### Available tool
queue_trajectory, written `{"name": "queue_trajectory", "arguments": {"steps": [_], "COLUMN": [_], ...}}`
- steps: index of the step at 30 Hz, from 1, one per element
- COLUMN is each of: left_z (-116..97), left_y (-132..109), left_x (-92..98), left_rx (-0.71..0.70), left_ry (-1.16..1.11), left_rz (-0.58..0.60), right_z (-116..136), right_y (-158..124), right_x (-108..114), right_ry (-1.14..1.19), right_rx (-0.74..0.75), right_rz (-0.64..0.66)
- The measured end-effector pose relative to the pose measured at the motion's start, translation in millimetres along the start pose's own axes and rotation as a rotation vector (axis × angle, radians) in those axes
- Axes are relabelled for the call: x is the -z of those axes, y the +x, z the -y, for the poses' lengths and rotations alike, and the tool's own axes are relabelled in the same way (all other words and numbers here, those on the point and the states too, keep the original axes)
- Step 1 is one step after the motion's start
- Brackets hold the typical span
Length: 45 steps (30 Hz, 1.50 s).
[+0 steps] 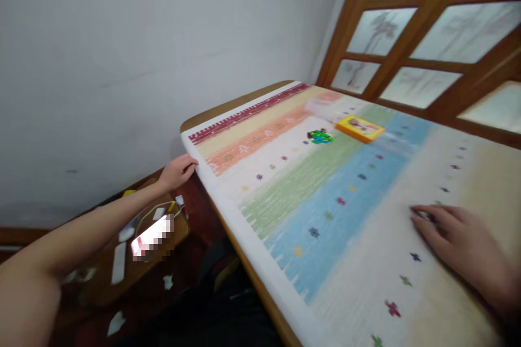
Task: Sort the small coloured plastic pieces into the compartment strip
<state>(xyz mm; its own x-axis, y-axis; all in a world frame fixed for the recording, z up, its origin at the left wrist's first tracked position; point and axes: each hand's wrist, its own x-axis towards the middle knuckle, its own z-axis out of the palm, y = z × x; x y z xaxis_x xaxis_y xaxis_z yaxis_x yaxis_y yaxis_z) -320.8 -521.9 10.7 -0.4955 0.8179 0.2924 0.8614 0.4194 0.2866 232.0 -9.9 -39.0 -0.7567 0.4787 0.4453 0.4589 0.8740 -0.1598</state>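
A striped tablecloth with small printed flowers covers the table. At its left edge is my left hand, closed, its curled fingertips pinching the cloth's rim. My right hand rests on the pale stripe at the right, slightly blurred. Its thumb and forefinger are apart, with only the cloth's pattern showing between them. Farther back lies a yellow box with a picture on its lid. Just left of the box sits a small green and blue piece or cluster of pieces, too small to name. Neither hand touches these.
A grey wall stands behind the table, and wood-framed glass panels rise at the right. Below on the left, a low wooden stool bears a lit phone, a white power strip and cables. Paper scraps lie beneath.
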Motion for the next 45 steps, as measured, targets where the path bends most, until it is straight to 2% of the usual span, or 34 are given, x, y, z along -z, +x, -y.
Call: {"name": "queue_trajectory", "arguments": {"steps": [2, 4, 9, 13, 17, 20, 23, 26, 29, 38, 45], "left_z": [-34.9, -80.9, -212.5, -312.2, -399.3, -452.0, -491.4, -515.7, -524.8, -520.0, -511.7], "left_y": [29.8, 53.7, 100.9, 138.4, 168.6, 186.1, 201.3, 212.4, 217.0, 219.5, 217.6], "left_x": [-8.2, -23.2, -89.9, -149.0, -197.8, -226.0, -247.2, -261.6, -268.5, -269.1, -269.2], "left_rx": [-0.19, -0.344, -0.704, -0.808, -0.907, -0.968, -0.969, -0.902, -0.859, -0.874, -0.882], "left_ry": [-0.03, -0.064, -0.168, -0.197, -0.173, -0.145, -0.096, -0.054, -0.028, -0.05, -0.099], "left_rz": [0.053, 0.084, 0.229, 0.259, 0.308, 0.336, 0.367, 0.392, 0.402, 0.406, 0.419], "right_z": [-2.7, -0.2, 7.1, -7.7, -37.2, -51.7, -52.3, -46.6, -41.8, -33.3, -30.3], "right_y": [-0.6, -1.6, -5.8, -11.2, -20.0, -27.3, -31.3, -30.9, -29.7, -43.3, -54.7], "right_x": [0.1, 2.6, 13.1, 19.0, 22.7, 26.6, 30.7, 31.8, 31.4, 39.1, 43.8], "right_ry": [0.035, 0.048, 0.102, 0.049, 0.016, -0.005, -0.016, -0.037, -0.048, -0.087, -0.066], "right_rx": [0.002, -0.036, -0.052, -0.09, -0.244, -0.334, -0.391, -0.405, -0.418, -0.339, -0.356], "right_rz": [0.021, 0.025, 0.026, -0.006, -0.028, -0.025, -0.031, -0.013, -0.008, 0.027, 0.073]}}
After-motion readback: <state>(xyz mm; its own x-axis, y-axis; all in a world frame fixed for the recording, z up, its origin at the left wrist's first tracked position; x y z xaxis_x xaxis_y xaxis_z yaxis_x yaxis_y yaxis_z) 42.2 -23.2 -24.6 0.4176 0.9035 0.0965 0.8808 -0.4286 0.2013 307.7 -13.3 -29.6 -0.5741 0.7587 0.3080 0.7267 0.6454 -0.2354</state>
